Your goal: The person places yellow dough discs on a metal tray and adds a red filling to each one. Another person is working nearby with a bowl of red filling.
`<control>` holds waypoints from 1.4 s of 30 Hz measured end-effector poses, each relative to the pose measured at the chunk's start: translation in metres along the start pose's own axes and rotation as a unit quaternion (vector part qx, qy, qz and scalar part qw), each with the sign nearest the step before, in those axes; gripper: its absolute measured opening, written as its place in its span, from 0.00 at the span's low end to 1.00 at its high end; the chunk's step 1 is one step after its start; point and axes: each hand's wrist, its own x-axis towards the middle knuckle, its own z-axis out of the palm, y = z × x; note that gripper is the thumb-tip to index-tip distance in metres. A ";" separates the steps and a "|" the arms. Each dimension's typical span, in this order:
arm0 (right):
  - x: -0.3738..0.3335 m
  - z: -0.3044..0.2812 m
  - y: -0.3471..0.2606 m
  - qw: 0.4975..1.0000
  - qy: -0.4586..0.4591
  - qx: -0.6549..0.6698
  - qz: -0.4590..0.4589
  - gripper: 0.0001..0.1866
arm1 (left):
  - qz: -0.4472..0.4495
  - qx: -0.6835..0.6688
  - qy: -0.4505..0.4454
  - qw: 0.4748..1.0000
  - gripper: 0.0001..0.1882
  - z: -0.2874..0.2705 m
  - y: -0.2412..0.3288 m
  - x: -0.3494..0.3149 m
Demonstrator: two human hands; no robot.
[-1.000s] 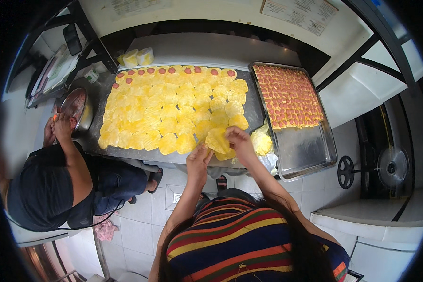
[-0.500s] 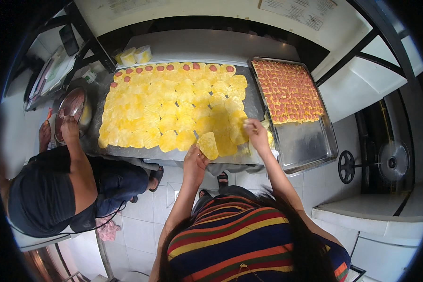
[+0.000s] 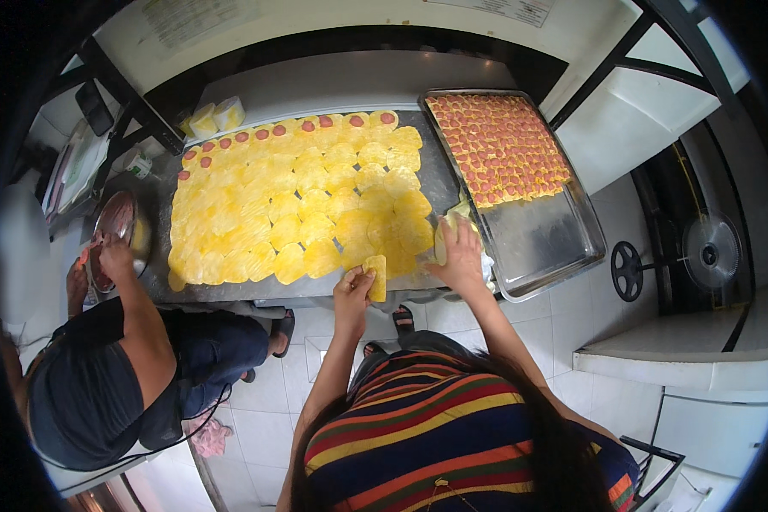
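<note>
My left hand (image 3: pixel 355 292) pinches a thin round yellow dough wrapper (image 3: pixel 379 275) at the table's front edge, turned partly edge-on. My right hand (image 3: pixel 460 254) is palm down with fingers spread, over a pale yellow round pile (image 3: pixel 441 242) beside the tray; most of the pile is hidden under it. Overlapping yellow wrappers (image 3: pixel 256 200) cover much of the table in rows. Along their far edge and far left corner, several carry a pink dab of filling (image 3: pixel 279 130).
At the right, a metal tray (image 3: pixel 544 275) holds rows of yellow pieces topped with pink filling (image 3: pixel 499 149). To the left, a co-worker's hand (image 3: pixel 116 256) reaches into a metal bowl (image 3: pixel 142 232) of pink filling. Yellow-white blocks (image 3: pixel 229 114) stand at the back left.
My right hand has opened from a closed grip and come down over the pale yellow pile. My left hand still holds the wrapper, which has turned narrower to view. The view has shifted slightly.
</note>
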 end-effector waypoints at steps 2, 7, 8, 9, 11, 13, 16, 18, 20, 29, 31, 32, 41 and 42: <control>-0.004 0.001 0.024 0.995 -0.055 -0.073 0.038 0.55 | -0.014 0.036 -0.015 0.999 0.10 0.005 0.002 -0.001; 0.009 0.004 0.045 0.981 -0.105 -0.160 -0.018 0.54 | 0.039 0.139 -0.055 0.988 0.12 0.015 -0.003 0.004; 0.015 -0.001 0.044 0.974 -0.139 -0.179 -0.021 0.53 | 0.053 0.155 -0.071 0.984 0.12 0.015 -0.006 0.007; 0.020 -0.004 0.044 0.965 -0.174 -0.197 -0.024 0.53 | 0.050 0.193 -0.088 0.976 0.13 0.015 -0.007 0.010; 0.026 -0.009 0.040 0.948 -0.205 -0.241 -0.042 0.50 | 0.045 0.266 -0.117 0.956 0.13 0.019 -0.007 0.015; 0.026 -0.019 0.034 0.936 -0.247 -0.249 -0.042 0.47 | 0.051 0.233 -0.139 0.961 0.14 0.027 -0.011 0.020; 0.004 -0.016 0.039 0.967 -0.172 -0.187 -0.035 0.47 | 0.078 0.242 -0.156 0.955 0.15 0.043 -0.013 0.030; -0.013 -0.027 0.032 0.985 -0.103 -0.141 0.001 0.47 | 0.101 0.250 -0.160 0.950 0.16 0.055 -0.009 0.035; -0.027 -0.040 0.027 0.994 -0.042 -0.098 0.038 0.49 | 0.117 0.246 -0.168 0.947 0.16 0.070 -0.003 0.035; -0.037 -0.096 0.019 0.996 0.009 -0.036 0.078 0.50 | 0.322 0.524 -0.090 0.783 0.23 0.071 -0.025 0.042; -0.032 -0.092 0.016 0.998 -0.014 0.019 0.057 0.50 | 0.136 0.301 -0.171 0.928 0.23 0.082 -0.014 0.026; -0.028 -0.087 0.013 0.997 -0.024 0.069 0.037 0.50 | 0.041 0.174 -0.202 0.963 0.23 0.086 -0.010 0.020; -0.001 -0.044 -0.036 0.943 -0.169 0.227 -0.176 0.47 | -0.103 -0.246 -0.148 0.952 0.28 0.056 0.003 0.015; 0.001 -0.050 -0.038 0.940 -0.160 0.222 -0.206 0.44 | -0.088 -0.237 -0.141 0.957 0.29 0.053 0.009 0.013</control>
